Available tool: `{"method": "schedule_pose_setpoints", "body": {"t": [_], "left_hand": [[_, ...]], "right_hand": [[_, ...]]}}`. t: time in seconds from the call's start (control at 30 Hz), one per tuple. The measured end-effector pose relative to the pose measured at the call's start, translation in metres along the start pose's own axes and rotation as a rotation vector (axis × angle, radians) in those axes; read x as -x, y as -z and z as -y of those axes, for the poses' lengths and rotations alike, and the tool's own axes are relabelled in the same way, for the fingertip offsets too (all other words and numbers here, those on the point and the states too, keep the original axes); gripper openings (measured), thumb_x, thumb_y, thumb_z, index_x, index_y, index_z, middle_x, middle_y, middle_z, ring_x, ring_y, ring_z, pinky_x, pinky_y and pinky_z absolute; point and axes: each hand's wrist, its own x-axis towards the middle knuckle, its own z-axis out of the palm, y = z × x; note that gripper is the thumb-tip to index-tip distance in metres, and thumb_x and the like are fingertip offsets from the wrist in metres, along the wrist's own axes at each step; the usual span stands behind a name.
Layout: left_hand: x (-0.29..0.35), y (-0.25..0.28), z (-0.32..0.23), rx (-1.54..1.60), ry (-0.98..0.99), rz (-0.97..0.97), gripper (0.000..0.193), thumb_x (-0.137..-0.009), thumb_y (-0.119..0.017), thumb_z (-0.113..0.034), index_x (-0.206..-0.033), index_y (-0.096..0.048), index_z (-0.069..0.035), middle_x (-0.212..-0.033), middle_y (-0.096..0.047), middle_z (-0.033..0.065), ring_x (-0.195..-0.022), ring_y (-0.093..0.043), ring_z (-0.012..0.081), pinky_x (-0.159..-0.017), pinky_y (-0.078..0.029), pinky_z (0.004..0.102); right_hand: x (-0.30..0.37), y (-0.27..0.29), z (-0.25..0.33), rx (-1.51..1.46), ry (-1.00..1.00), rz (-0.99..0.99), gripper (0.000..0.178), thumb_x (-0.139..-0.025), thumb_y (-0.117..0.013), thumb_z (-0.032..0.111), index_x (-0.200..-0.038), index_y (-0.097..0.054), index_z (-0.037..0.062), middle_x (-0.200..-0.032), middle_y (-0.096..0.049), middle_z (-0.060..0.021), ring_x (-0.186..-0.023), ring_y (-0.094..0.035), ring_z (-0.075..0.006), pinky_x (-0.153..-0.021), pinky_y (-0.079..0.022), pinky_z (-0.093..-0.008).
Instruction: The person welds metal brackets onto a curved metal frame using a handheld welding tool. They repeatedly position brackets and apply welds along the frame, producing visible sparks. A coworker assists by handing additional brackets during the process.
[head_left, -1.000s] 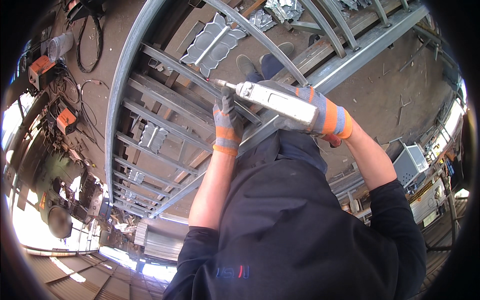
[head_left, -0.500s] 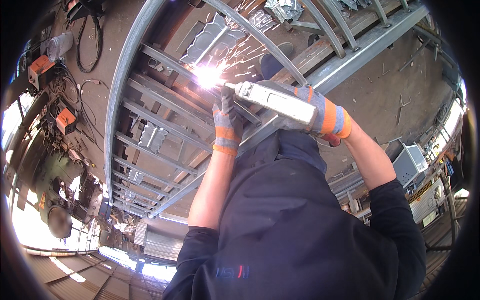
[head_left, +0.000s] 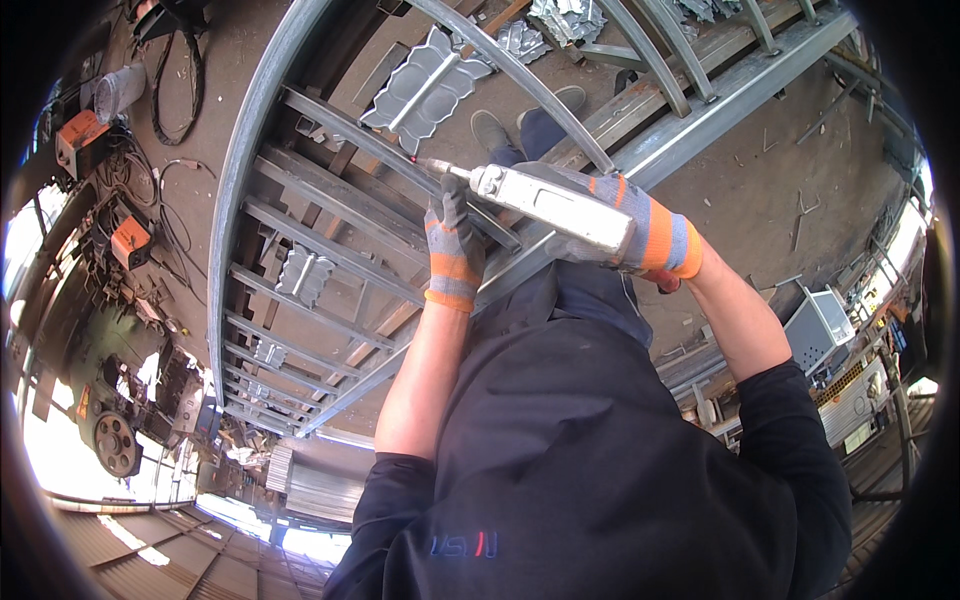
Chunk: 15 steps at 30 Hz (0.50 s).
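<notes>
My right hand [head_left: 610,215], in a grey and orange glove, is wrapped round a white welding gun [head_left: 560,207] whose nozzle points left. My left hand [head_left: 455,245], gloved alike, has its fingers up against the underside of the nozzle, closed about it as far as I can see. The gun's tip glows faintly red at a bar [head_left: 362,135] of a grey metal frame [head_left: 232,215]. Beside that spot, a butterfly-shaped metal ornament [head_left: 425,88] sits between the bars. A smaller leaf-like ornament [head_left: 304,276] lies between bars farther left.
More metal ornaments [head_left: 568,18] lie beyond the frame. Two orange machines [head_left: 132,243] with tangled cables stand on the floor at left, near a clear bucket [head_left: 120,92]. My shoes [head_left: 490,132] show through the frame. A grey perforated metal box [head_left: 822,325] is at right.
The bright arc and flying sparks at the gun's tip have gone out, so the ornament and bar show plainly. Both hands and the gun have stayed almost where they were.
</notes>
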Motion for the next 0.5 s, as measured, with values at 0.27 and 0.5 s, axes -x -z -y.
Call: {"method": "schedule_pose_setpoints", "body": {"t": [0.27,0.5], "left_hand": [[0.0014,-0.002,-0.0019,-0.006,0.037,-0.05,0.053,-0.105,-0.062,-0.059,-0.125,-0.056,-0.01,-0.104,-0.066,0.0043,-0.084,-0.07,0.0182,-0.068,-0.065,0.0377],[-0.0001,-0.0028,0.0002,0.001,-0.003,-0.031,0.055,-0.105,-0.061,-0.06,-0.125,-0.056,-0.009,-0.102,-0.065,0.0039,-0.083,-0.07,0.017,-0.066,-0.064,0.0352]], "right_hand": [[0.0046,-0.0063,0.0081,-0.375,-0.288,-0.096,0.069,-0.093,-0.08,0.014,-0.155,-0.053,-0.0017,-0.145,-0.067,-0.0152,-0.128,-0.066,-0.0225,-0.109,-0.05,-0.0353],[-0.0007,-0.0003,-0.0012,0.007,-0.039,-0.005,0.07,-0.092,-0.08,0.014,-0.155,-0.053,-0.0005,-0.146,-0.067,-0.0147,-0.128,-0.066,-0.0218,-0.109,-0.05,-0.0347]]}}
